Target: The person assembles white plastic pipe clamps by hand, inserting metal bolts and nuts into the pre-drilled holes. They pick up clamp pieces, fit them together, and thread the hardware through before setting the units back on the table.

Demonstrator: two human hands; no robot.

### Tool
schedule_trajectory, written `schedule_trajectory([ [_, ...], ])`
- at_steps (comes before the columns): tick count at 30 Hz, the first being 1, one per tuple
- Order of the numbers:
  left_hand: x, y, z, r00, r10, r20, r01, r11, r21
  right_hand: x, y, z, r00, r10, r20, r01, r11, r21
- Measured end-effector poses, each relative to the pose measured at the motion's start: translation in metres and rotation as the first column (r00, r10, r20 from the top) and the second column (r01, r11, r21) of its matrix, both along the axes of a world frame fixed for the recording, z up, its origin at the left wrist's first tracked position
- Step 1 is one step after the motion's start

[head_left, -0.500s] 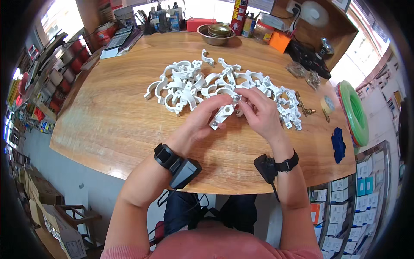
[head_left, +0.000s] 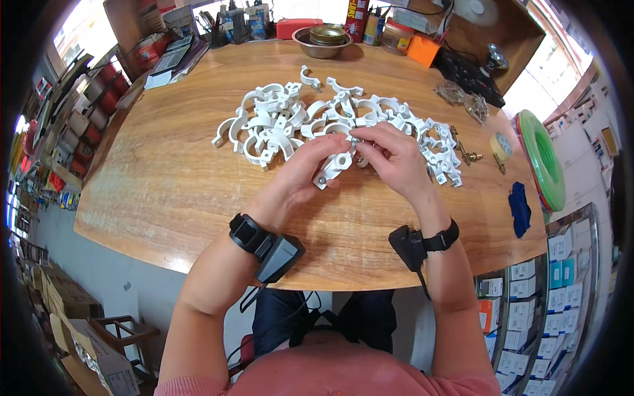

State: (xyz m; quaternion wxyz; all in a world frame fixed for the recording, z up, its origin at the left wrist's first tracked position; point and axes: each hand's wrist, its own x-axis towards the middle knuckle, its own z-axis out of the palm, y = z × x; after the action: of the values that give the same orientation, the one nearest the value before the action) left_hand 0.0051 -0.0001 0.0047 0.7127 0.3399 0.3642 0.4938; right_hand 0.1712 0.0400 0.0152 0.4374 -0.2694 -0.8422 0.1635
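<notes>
Over the table — fingers pinch white clamp

smooth plastic clamp, shiny metal screw, glossy wooden table.

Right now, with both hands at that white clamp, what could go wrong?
The small metal fastener at the right hand could drop and get lost among the loose white pipe clamps beyond. The held clamp might twist, since only the left hand seems to steady it. The cable below the right wrist's black device could snag at the table edge.
</notes>
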Motion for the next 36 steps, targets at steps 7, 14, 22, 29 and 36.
schedule_trajectory([
  [7, -0.0015, 0.0028, -0.0042, 0.997, -0.040, -0.069, 0.043, 0.998, 0.042, -0.0001, -0.0038, 0.0027, 0.997, -0.047, 0.056, 0.047, 0.999, -0.003],
  [14, -0.0015, 0.0076, -0.0072, 0.995, -0.031, -0.096, 0.035, 0.998, 0.046, 0.0028, -0.0043, 0.0054, 0.977, -0.134, 0.163, 0.113, 0.985, 0.133],
  [22, 0.0001, 0.0100, -0.0108, 0.989, 0.012, -0.144, 0.000, 0.996, 0.089, 0.0050, -0.0025, 0.0042, 0.971, -0.151, 0.187, 0.124, 0.981, 0.149],
  [29, -0.0013, 0.0098, -0.0102, 0.980, -0.006, -0.200, 0.029, 0.993, 0.114, 0.0033, 0.0002, 0.0021, 0.984, -0.083, 0.159, 0.046, 0.973, 0.226],
  [36, -0.0011, 0.0088, -0.0088, 0.989, -0.004, -0.150, 0.021, 0.994, 0.111, 0.0047, -0.0032, 0.0079, 0.978, -0.113, 0.173, 0.077, 0.977, 0.201],
])
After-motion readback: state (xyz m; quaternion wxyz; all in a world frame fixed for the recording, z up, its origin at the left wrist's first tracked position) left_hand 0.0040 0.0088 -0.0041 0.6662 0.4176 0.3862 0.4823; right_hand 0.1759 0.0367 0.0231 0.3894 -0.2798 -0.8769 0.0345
